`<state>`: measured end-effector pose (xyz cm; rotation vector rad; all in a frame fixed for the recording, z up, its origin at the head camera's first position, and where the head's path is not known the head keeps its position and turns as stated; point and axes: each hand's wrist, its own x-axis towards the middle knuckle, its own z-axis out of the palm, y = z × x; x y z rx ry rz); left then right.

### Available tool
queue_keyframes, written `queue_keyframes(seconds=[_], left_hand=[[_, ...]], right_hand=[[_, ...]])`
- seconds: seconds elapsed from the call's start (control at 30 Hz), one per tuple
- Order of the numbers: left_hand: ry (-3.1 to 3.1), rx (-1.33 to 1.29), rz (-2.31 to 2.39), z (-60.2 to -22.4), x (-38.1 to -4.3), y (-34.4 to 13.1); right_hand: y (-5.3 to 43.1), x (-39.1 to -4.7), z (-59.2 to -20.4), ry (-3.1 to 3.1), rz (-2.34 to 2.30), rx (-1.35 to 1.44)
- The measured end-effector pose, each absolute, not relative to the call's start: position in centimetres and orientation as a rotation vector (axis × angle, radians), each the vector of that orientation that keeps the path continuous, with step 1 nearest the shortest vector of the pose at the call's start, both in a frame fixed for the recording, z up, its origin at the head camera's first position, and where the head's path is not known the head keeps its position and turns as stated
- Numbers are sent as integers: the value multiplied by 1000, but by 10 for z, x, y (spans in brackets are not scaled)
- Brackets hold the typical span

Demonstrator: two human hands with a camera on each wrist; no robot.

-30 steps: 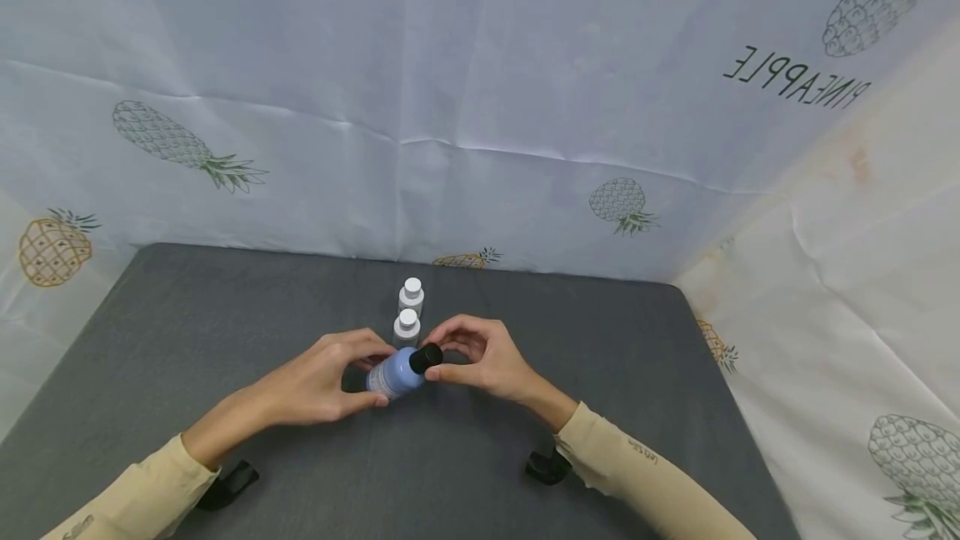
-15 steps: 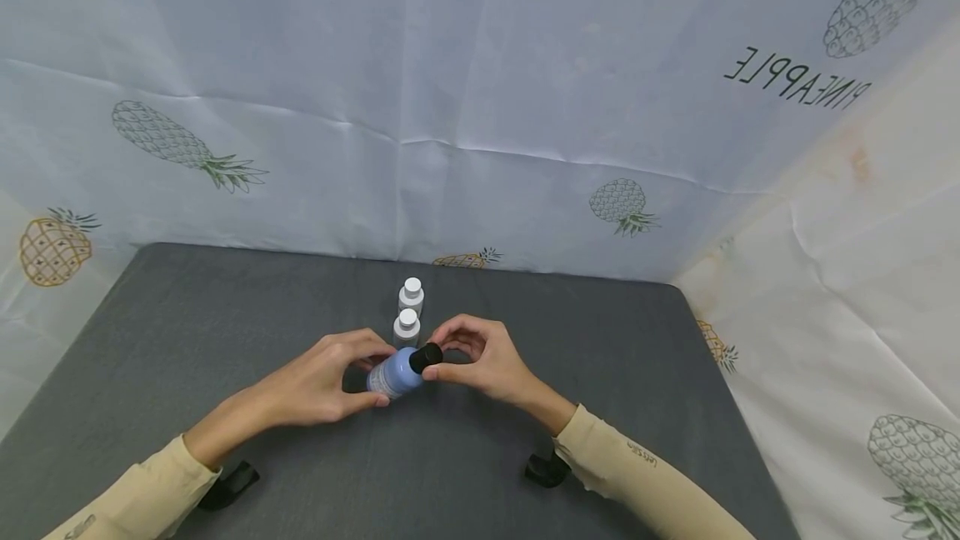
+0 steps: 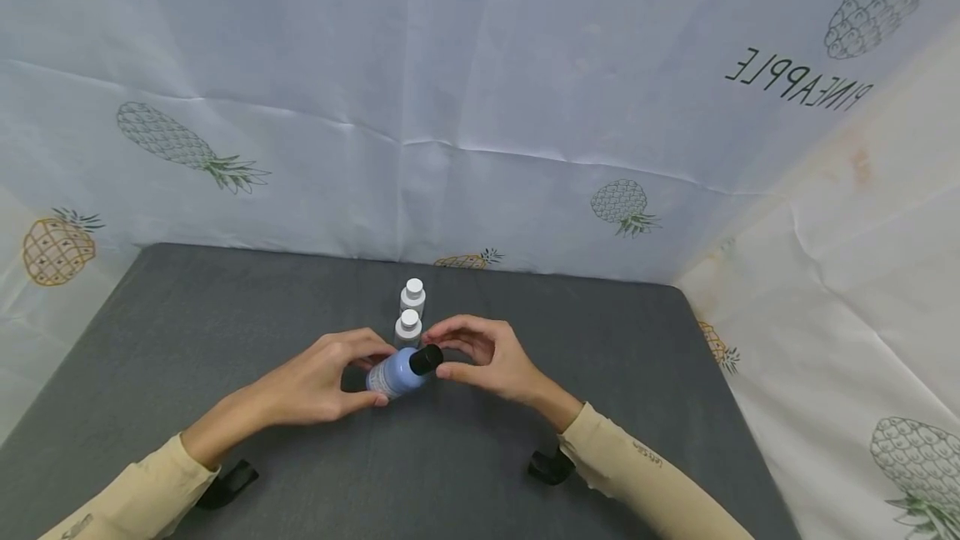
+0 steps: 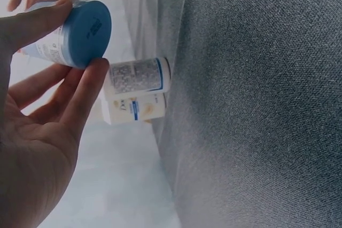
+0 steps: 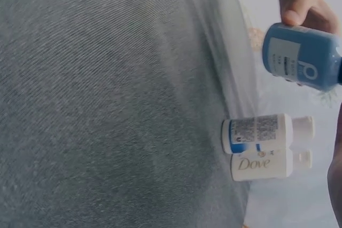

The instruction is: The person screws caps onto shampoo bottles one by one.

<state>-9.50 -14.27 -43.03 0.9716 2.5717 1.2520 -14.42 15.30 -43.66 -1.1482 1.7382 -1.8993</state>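
My left hand (image 3: pixel 322 380) grips a blue bottle (image 3: pixel 393 375) with a black cap (image 3: pixel 426 359), thumb on the near side and fingers behind. The bottle is held off the table, tilted with its cap up to the right. From the left wrist its round blue base (image 4: pixel 91 33) shows; a white label faces the right wrist camera. My right hand (image 3: pixel 491 361) is beside the cap with thumb and fingers spread around it, the thumb a little apart from it. Just behind the blue bottle stands a white bottle (image 3: pixel 408 328).
Another white bottle (image 3: pixel 412 297), close behind the first, bears Dove lettering in the right wrist view. Both stand upright on the dark grey cloth-covered table (image 3: pixel 247 307). A pale pineapple-print curtain (image 3: pixel 510 107) hangs behind. Black wrist straps (image 3: pixel 228 486) show below the sleeves.
My right hand has shifted slightly right, and its thumb has come away from the black cap. My left hand keeps the blue bottle in place.
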Motion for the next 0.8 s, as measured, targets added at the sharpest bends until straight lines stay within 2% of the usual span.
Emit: queue_keyframes(seconds=[0.23,0.8], left_hand=[[2533,978,1261,-430,-95,-143],[2548,978,1265,-429,-95,-143]], right_hand=[[154,-147,-431,1656,-1825,-1217],[149,-143,-433,1942,-1783,-1091]])
